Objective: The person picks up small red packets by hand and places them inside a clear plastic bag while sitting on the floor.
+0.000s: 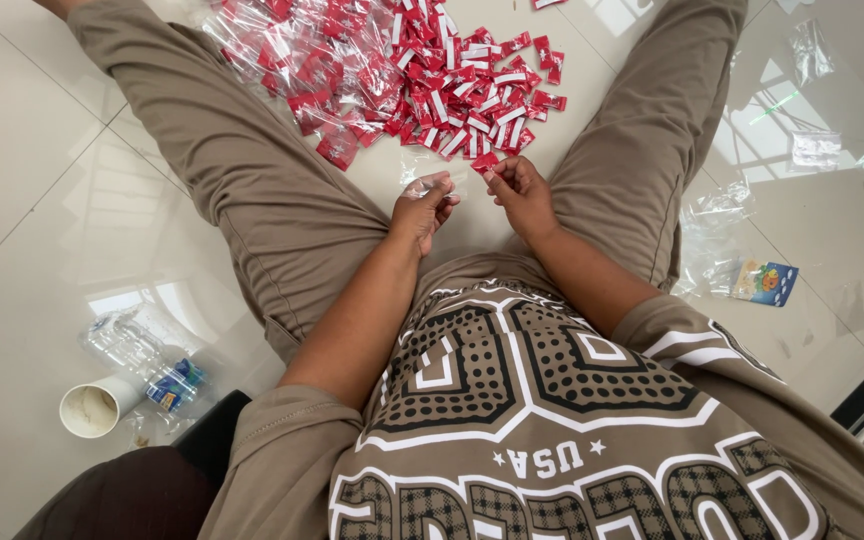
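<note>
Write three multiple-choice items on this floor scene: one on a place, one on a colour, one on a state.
1. Where does the pile of small packets lie?
A. between the person's legs
B. on a chair
C. inside the paper cup

2. What colour are the packets?
A. blue and yellow
B. red and white
C. green

3. How does the plastic bottle lie?
A. upright
B. on its side
C. hanging

Answers: 1 A, it spreads on the tiled floor beyond the left hand and right hand. 2 B, as the wrappers show. 3 B, flat beside the paper cup.
</note>
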